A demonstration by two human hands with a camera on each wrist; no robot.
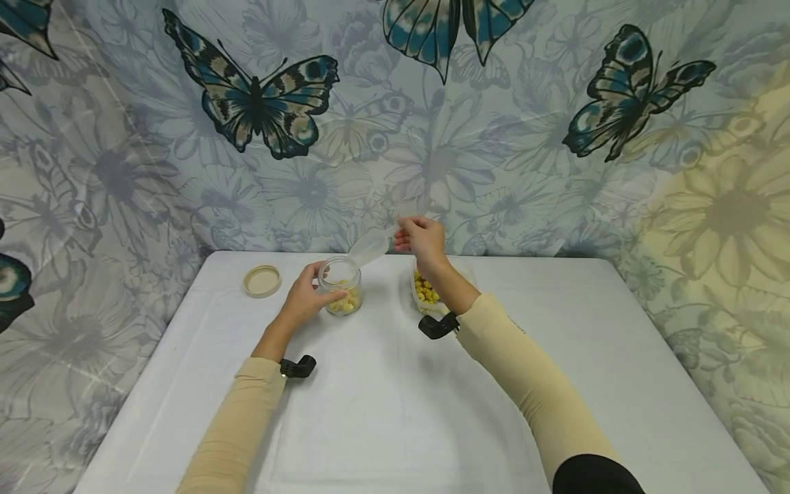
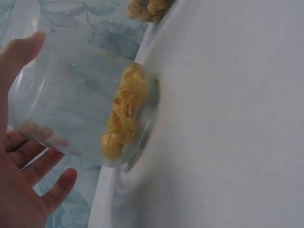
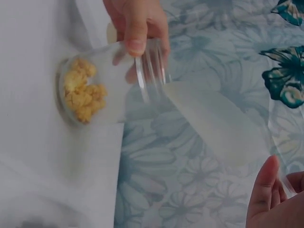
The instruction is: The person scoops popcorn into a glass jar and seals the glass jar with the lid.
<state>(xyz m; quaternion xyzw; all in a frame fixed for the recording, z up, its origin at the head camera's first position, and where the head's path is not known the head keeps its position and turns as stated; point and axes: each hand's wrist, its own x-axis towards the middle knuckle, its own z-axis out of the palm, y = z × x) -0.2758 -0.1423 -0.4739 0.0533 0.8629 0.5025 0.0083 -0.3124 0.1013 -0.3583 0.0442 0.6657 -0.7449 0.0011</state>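
Note:
A clear glass jar (image 1: 341, 276) stands upright on the table, with yellow popcorn (image 2: 122, 114) covering its bottom. My left hand (image 1: 306, 296) grips the jar from the left near its top, the thumb on one side and the fingers round the other. Above and right of the jar, my right hand (image 1: 423, 240) pinches the handle of a translucent white scoop (image 1: 370, 247). The scoop's front tip is at the jar's mouth, tilted down toward it, and no popcorn shows in the scoop (image 3: 216, 123). Whether the tip touches the rim I cannot tell.
Under my right forearm stands a clear plastic container with more popcorn (image 1: 426, 288), partly hidden by the wrist. A round, gold-rimmed lid (image 1: 262, 281) lies left of the jar. The white-covered table (image 1: 382, 412) ends at a butterfly-patterned backdrop (image 1: 321, 192).

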